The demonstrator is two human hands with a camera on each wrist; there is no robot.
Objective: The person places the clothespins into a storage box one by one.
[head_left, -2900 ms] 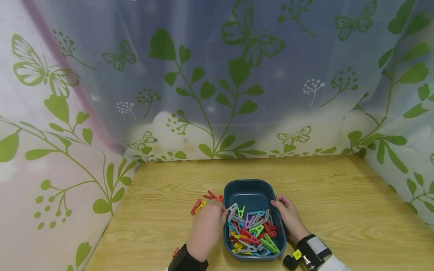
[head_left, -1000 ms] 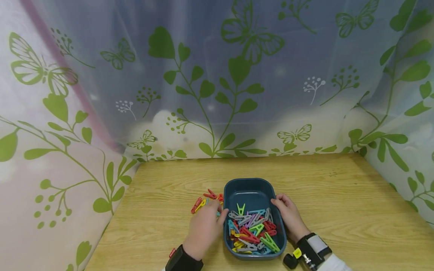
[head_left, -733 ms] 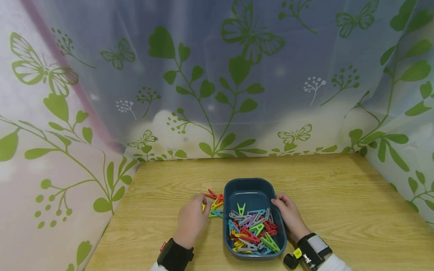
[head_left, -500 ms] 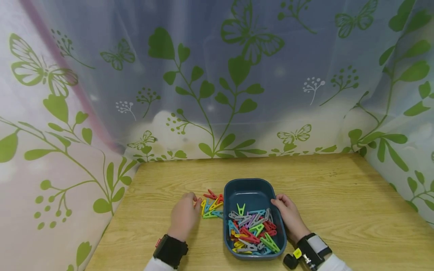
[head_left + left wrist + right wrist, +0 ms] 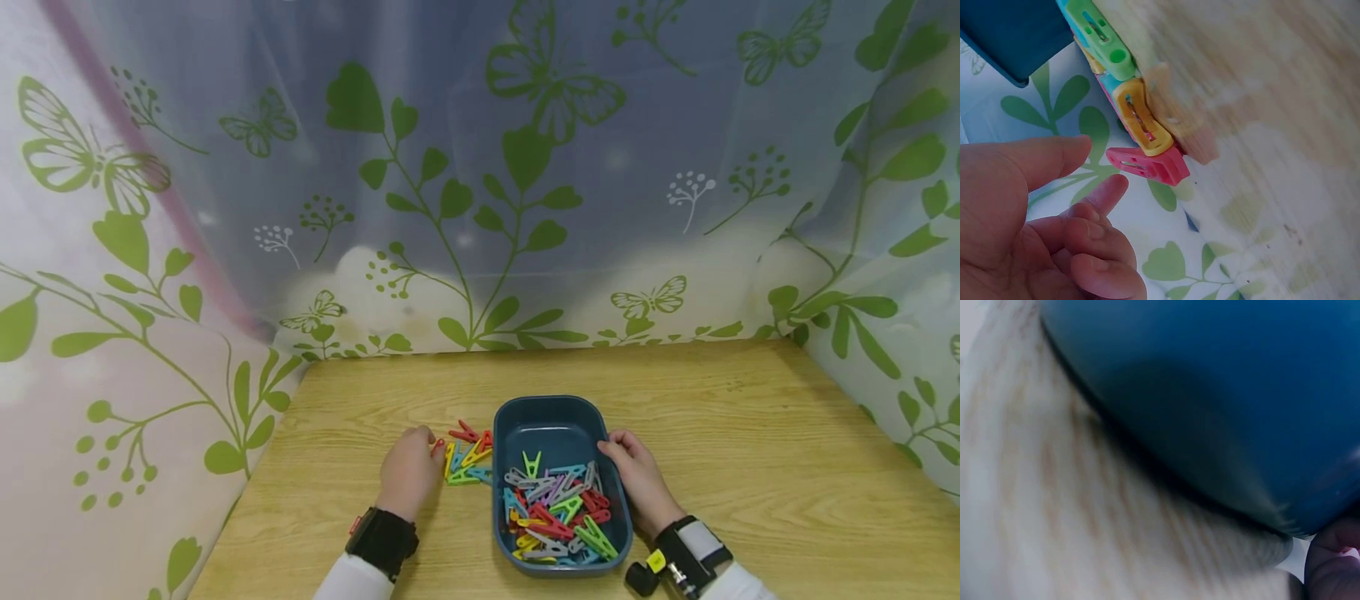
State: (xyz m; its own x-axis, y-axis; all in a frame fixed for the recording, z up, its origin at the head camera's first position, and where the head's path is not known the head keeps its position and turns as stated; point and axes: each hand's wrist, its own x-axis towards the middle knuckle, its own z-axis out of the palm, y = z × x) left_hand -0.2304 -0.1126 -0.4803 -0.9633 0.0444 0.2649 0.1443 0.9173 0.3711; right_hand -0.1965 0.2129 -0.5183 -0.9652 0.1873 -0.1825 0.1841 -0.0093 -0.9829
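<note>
My left hand (image 5: 408, 473) is at the left edge of a small heap of clothespins on the table. In the left wrist view its thumb and index finger are apart, their tips close to a red clothespin (image 5: 1150, 166); the other fingers are partly curled. A yellow clothespin (image 5: 1140, 119) and a green clothespin (image 5: 1099, 37) lie just beyond. My right hand (image 5: 641, 483) grips the right rim of a dark blue plastic bin (image 5: 551, 432), thumb at the rim. Many coloured clothespins (image 5: 555, 521) fill the bin's near part. The right wrist view shows mostly the bin's outer wall (image 5: 1210, 394).
The wooden table (image 5: 735, 450) stretches out on both sides of the bin. A curtain (image 5: 615, 233) with leaf and butterfly prints encloses its back and sides. A black strap (image 5: 382, 542) is on the left wrist; another strap with a small camera (image 5: 643, 577) is on the right.
A grey clothespin at my left hand by the bin's rim has dropped onto the pile inside. That hand has moved left to the red clothespin. The right hand stays on the bin.
</note>
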